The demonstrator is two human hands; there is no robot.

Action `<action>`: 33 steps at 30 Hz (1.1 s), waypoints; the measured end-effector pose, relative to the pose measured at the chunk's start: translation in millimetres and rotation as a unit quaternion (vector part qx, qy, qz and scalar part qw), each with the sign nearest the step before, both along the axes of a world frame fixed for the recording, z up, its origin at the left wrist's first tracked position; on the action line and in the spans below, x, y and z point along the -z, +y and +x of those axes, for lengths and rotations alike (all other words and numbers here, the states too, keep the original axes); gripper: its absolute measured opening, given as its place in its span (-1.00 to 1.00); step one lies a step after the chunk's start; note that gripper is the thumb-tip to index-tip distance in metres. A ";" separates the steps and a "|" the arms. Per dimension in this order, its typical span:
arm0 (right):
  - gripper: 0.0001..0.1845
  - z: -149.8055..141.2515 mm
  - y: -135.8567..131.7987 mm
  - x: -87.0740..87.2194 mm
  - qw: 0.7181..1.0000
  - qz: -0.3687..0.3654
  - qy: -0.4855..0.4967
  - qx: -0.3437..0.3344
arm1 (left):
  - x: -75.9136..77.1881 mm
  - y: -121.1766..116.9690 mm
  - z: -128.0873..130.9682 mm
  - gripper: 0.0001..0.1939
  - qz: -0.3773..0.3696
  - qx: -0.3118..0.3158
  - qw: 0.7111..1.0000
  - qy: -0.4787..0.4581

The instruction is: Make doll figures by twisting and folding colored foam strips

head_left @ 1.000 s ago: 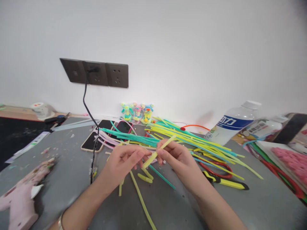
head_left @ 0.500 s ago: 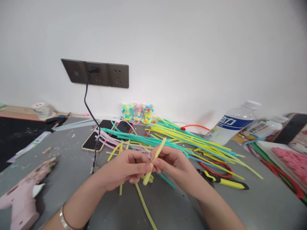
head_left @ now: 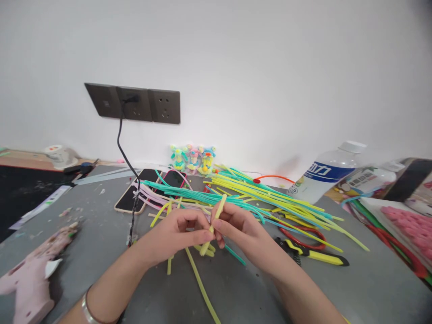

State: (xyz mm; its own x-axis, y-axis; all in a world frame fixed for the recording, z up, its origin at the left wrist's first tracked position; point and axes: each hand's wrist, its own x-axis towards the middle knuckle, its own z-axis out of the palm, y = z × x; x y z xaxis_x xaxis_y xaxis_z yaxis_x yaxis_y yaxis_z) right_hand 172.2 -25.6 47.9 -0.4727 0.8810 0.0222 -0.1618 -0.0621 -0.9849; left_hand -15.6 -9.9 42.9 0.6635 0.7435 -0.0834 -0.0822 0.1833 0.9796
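Observation:
A short pale-yellow pipe cleaner [head_left: 220,209] stands slanted between my fingertips, with a small bend or knot near its middle. My left hand [head_left: 184,234] pinches it from the left, thumb and forefinger closed at its middle. On the other side, my right hand [head_left: 238,225] presses it between thumb and curled fingers. Below the hands hang more yellow pieces, and one long yellow pipe cleaner [head_left: 201,283] trails toward the front edge. Behind lie bundles of teal pipe cleaners [head_left: 189,192] and yellow pipe cleaners [head_left: 259,191], partly hidden by my fingers.
Two phones lie at the back left, the nearer phone [head_left: 130,200] under a black cable [head_left: 121,144]. A pink glue gun [head_left: 30,279] rests at the left. Yellow-black pliers [head_left: 320,256] and a bottle [head_left: 324,173] are at the right. Three small figures [head_left: 193,159] stand by the wall.
The short yellow pipe cleaner has tipped slightly and shifted a little left and down at its upper end. My right thumb has moved up along it.

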 end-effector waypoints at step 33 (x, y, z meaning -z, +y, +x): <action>-0.81 -9.1 -5.0 6.7 0.881 0.402 -0.177 0.174 | 6.8 -3.0 3.8 -0.77 -0.174 -0.045 0.974 -0.135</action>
